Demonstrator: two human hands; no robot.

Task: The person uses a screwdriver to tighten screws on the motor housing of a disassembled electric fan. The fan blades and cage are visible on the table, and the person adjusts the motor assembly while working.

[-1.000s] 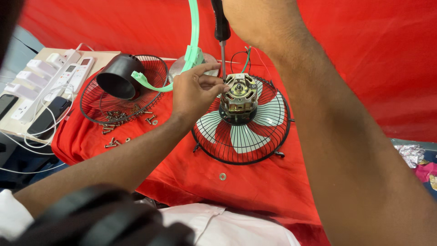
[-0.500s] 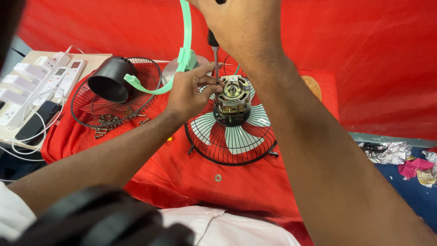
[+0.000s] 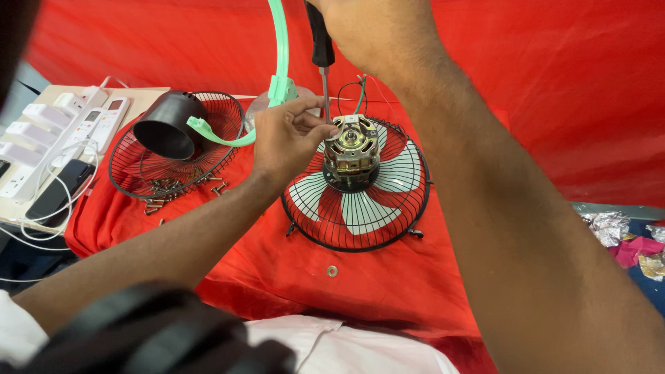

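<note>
My right hand (image 3: pixel 377 31), at the frame's top centre, is clenched around a black-handled screwdriver (image 3: pixel 320 52) held upright, while my left hand (image 3: pixel 287 135) pinches its shaft just above the fan motor (image 3: pixel 351 149). The motor sits mid-frame on a black fan guard (image 3: pixel 357 232) over red cloth (image 3: pixel 540 104); a second guard (image 3: pixel 173 173) with loose screws (image 3: pixel 170 190) lies left.

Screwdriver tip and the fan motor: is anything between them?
Only the left hand's fingers pinch the screwdriver shaft near its tip, beside the motor; the tip itself is hidden behind them. The right hand grips the handle.
</note>
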